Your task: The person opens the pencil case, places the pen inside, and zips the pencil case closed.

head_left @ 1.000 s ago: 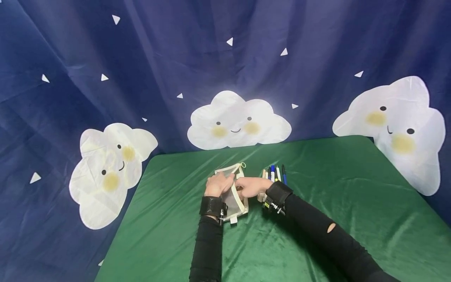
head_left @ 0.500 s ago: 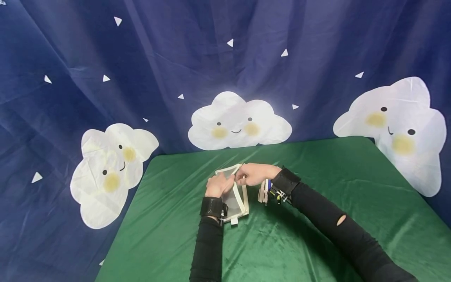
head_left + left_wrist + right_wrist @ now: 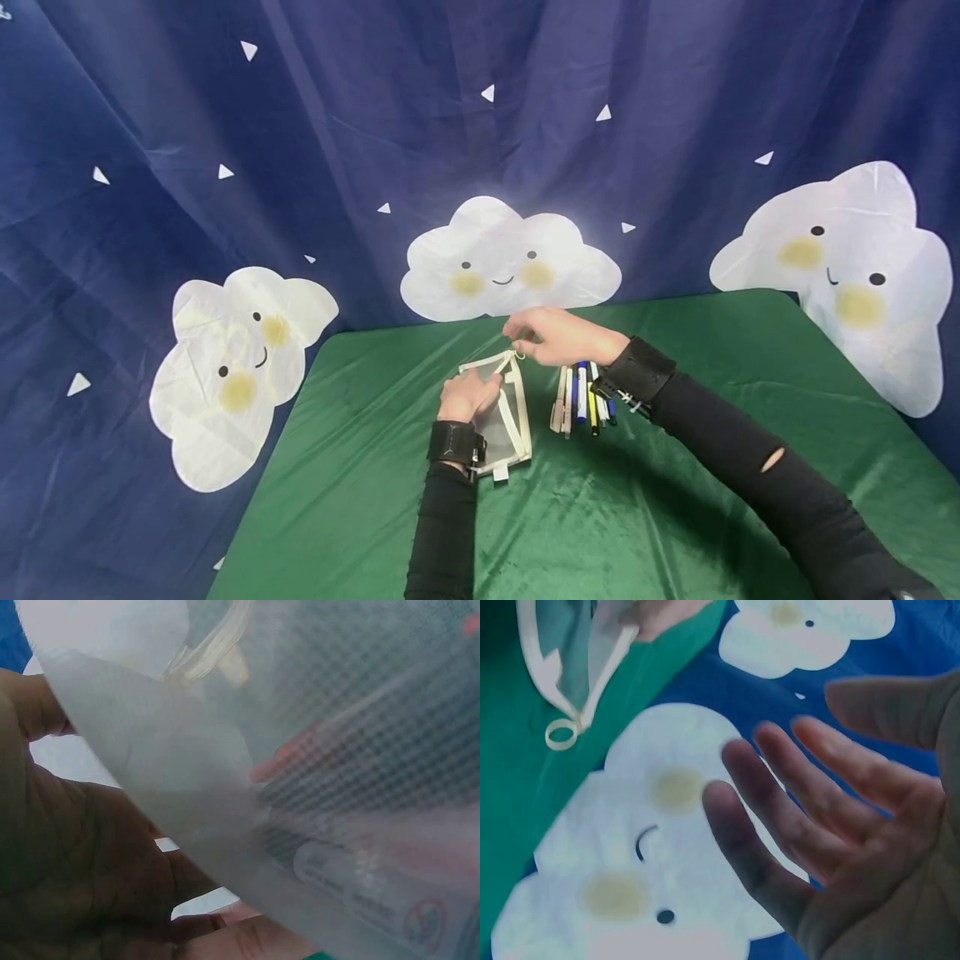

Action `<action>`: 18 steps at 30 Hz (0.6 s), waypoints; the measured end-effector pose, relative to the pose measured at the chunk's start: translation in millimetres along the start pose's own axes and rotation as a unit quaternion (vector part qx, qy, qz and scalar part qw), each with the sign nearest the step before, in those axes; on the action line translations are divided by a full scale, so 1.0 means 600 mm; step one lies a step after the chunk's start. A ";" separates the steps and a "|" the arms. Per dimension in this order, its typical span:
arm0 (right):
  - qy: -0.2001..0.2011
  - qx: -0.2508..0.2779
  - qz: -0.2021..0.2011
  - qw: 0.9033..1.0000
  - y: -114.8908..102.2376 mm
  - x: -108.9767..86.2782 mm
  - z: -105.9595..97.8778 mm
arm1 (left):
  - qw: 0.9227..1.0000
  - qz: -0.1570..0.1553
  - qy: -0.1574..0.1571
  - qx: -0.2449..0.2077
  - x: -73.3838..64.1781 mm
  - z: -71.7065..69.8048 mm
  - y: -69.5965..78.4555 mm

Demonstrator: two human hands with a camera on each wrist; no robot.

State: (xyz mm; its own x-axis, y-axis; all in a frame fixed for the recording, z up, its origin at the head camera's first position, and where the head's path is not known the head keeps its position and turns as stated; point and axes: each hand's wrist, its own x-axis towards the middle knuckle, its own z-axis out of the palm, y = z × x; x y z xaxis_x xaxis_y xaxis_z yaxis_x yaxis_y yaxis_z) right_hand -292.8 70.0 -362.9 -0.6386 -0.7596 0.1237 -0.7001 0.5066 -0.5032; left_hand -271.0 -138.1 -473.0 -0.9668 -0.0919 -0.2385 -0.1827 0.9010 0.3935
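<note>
A see-through mesh zip pouch (image 3: 496,435) with cream edging lies unzipped on the green cloth. My left hand (image 3: 467,397) grips its left side, the thumb at the edge of the opening. Through the mesh in the left wrist view shows a white printed tube-shaped item (image 3: 367,900) inside the pouch. My right hand (image 3: 562,336) is raised beyond the pouch's far end, its fingers loosely spread and holding nothing in the right wrist view. A cream ring pull (image 3: 561,735) hangs at that end of the zip, below the right hand.
Several pens and markers (image 3: 582,398) lie side by side to the right of the pouch, partly under the right wrist. Green cloth (image 3: 360,467) covers the table. A blue curtain (image 3: 480,150) with white clouds hangs behind its far edge.
My right hand has come out of the pouch's opening, moved along to its far end and then lifted away up and right, uncovering the pens. The left hand stays on the pouch.
</note>
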 end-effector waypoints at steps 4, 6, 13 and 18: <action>0.069 -0.029 0.008 0.997 0.002 -0.019 -0.017 | 1.000 0.000 0.004 0.004 0.000 0.001 0.001; 0.098 -0.045 0.015 0.994 0.006 -0.032 -0.023 | 1.000 0.002 0.007 0.010 0.000 0.002 0.002; 0.177 -0.117 0.042 0.976 0.048 -0.077 -0.029 | 1.000 0.004 0.012 0.015 0.001 0.005 0.003; 0.208 -0.142 0.063 0.966 0.085 -0.100 -0.020 | 1.000 0.000 0.010 0.013 0.001 0.007 0.006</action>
State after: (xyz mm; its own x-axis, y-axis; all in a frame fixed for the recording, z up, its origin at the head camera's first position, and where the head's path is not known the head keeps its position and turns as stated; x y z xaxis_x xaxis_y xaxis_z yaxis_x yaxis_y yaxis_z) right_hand -293.7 146.4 -385.8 -0.7560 -0.4846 0.4400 -0.6300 0.7210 -0.2885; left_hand -271.4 -133.2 -475.1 -0.9703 -0.1006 -0.2200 -0.1785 0.9116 0.3703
